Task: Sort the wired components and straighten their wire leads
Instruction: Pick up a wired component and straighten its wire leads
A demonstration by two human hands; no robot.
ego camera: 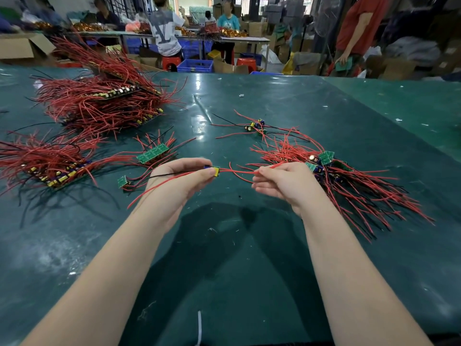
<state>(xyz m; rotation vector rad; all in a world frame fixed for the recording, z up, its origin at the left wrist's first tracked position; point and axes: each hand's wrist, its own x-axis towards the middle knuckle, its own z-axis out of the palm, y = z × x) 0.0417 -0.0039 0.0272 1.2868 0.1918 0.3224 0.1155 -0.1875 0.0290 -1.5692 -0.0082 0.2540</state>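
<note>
**A:** Where is the piece you are working on?

**B:** Your left hand (180, 176) holds it above the green worktop (249, 270), just in front of you. It is a small wired component (215, 170), a green board with blue and yellow parts, pinched between your thumb and curled fingers. That grip is closed round the component itself. A black wire and a red one trail back from it across your left wrist.

**A:** And your other hand?

**B:** Your right hand (282, 182) pinches a red wire lead (237, 172) that runs from the component across the gap between your hands. The fingers are curled, so this grip is closed on the lead. The lead bows a little between the two hands, and a second red lead loops just below it.

**A:** What lies around you?

**B:** Just behind your right hand sits a loose pile of components (331, 176), its red and black leads fanning toward the right and the near edge. Beyond it, a small cluster of a few pieces (255, 126) lies apart, near the middle of the worktop. To your left, a short strip of green boards (152, 153) rests with leads spreading out of it, and a single small board (122, 181) lies just beside your left wrist. Farther left, a flat row of boards (55, 173) lies in a mass of red wire, and behind that a tall stack of wired boards (104, 96) rises at the far left.

**A:** Anything beyond the worktop?

**B:** People at other tables, cardboard boxes, and blue crates (195, 65).
</note>
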